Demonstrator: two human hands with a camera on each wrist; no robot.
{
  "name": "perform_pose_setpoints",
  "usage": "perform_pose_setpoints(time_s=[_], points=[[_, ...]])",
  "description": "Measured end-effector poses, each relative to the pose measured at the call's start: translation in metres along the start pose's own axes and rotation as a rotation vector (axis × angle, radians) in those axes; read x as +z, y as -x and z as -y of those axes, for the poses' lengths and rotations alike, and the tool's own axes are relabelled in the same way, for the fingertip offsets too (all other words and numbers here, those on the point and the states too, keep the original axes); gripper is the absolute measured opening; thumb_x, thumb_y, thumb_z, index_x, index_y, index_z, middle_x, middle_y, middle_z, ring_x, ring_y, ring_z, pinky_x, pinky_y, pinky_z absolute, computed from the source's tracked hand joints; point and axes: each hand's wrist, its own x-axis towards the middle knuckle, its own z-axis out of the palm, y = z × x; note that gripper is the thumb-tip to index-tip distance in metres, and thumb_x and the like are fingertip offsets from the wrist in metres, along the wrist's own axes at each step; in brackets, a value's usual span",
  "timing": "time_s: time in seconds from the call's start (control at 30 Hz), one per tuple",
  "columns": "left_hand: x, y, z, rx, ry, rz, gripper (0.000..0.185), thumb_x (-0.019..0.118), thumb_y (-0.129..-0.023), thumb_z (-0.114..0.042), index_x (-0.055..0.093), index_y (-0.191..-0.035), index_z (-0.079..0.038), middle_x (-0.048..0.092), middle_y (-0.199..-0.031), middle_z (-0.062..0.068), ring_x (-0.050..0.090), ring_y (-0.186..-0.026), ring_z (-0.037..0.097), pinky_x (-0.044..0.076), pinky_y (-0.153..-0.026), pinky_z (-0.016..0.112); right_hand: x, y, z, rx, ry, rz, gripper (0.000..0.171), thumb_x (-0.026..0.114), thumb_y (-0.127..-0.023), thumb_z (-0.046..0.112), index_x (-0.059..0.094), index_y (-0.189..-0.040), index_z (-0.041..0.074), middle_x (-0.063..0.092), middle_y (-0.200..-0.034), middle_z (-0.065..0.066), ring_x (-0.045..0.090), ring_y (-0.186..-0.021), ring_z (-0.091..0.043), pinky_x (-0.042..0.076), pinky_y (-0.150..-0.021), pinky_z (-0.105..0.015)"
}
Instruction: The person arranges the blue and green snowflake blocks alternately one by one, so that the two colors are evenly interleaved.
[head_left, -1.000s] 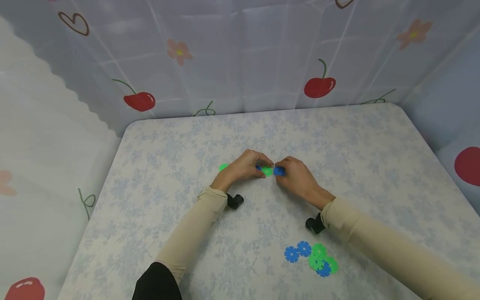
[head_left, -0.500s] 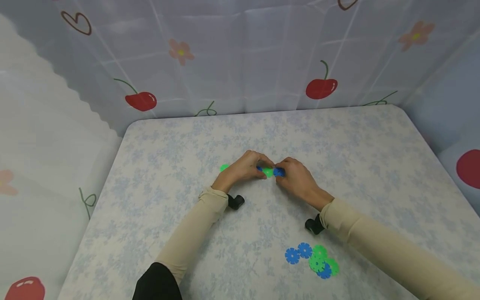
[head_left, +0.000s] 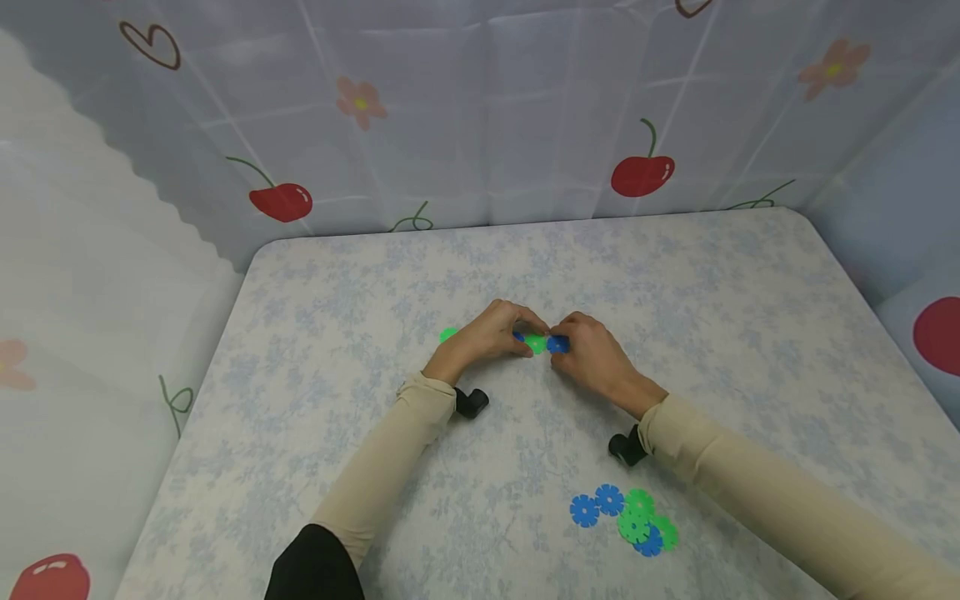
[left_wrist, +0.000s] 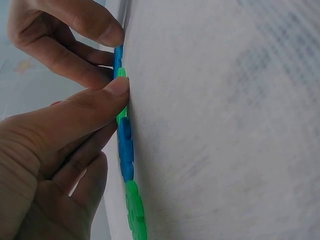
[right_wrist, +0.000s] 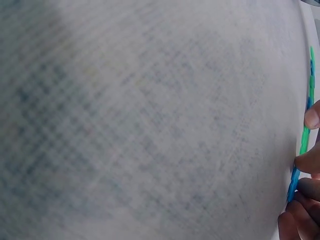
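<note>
Above the middle of the table, my left hand (head_left: 487, 333) pinches a green notched plastic disc (head_left: 536, 343) between thumb and fingers. Opposite it, my right hand (head_left: 592, 354) pinches a blue notched disc (head_left: 558, 344) edge to edge with the green one. In the left wrist view, the strip carries on below my thumb with a blue disc (left_wrist: 126, 150) and another green disc (left_wrist: 135, 212). The right wrist view shows this strip edge-on at far right, the end blue disc (right_wrist: 293, 185) between my fingers. My fingers hide the joint in part.
Nearer the front lies a loose group of blue discs (head_left: 585, 511) and green discs (head_left: 634, 526), some overlapping. A patterned cloth covers the table (head_left: 337, 317). A curtain (head_left: 480, 125) with cherry prints hangs behind its far edge.
</note>
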Motion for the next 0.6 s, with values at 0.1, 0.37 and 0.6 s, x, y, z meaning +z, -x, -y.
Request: perform_pose_setpoints(time_s=[0.1,0.37,0.6], points=[[0.0003,0.0000,-0.0003,-0.002,0.005,-0.001,0.038,0.076,-0.070,-0.007,0.067,-0.107,-0.013,0.066,-0.108,-0.001,0.060,-0.101,0.012,0.048,-0.083,0.019,0.0001,-0.0009,-0.0003,0.008,-0.004,0.003,0.036,0.065,-0.077,0.011,0.063,-0.110,-0.001,0.057,-0.107,-0.014,0.057,-0.093,-0.026,0.051,-0.080,-0.039],[-0.0003,0.0004,-0.0011,-0.003,-0.016,-0.003,0.039,0.076,-0.070,-0.008,0.067,-0.107,-0.014,0.066,-0.108,-0.002,0.059,-0.103,0.011,0.047,-0.085,0.020,0.0001,-0.0014,-0.0007,0.018,0.005,0.014,0.036,0.065,-0.077,0.012,0.063,-0.111,-0.001,0.056,-0.108,-0.014,0.057,-0.094,-0.027,0.050,-0.080,-0.040],[0.0012,-0.0004,-0.0003,0.003,-0.047,0.011,0.041,0.076,-0.071,-0.008,0.066,-0.110,-0.013,0.065,-0.110,-0.002,0.058,-0.104,0.012,0.047,-0.086,0.020,0.0019,0.0006,-0.0011,0.039,0.009,0.015,0.037,0.066,-0.078,0.013,0.062,-0.112,0.000,0.056,-0.109,-0.014,0.056,-0.096,-0.027,0.050,-0.080,-0.041]])
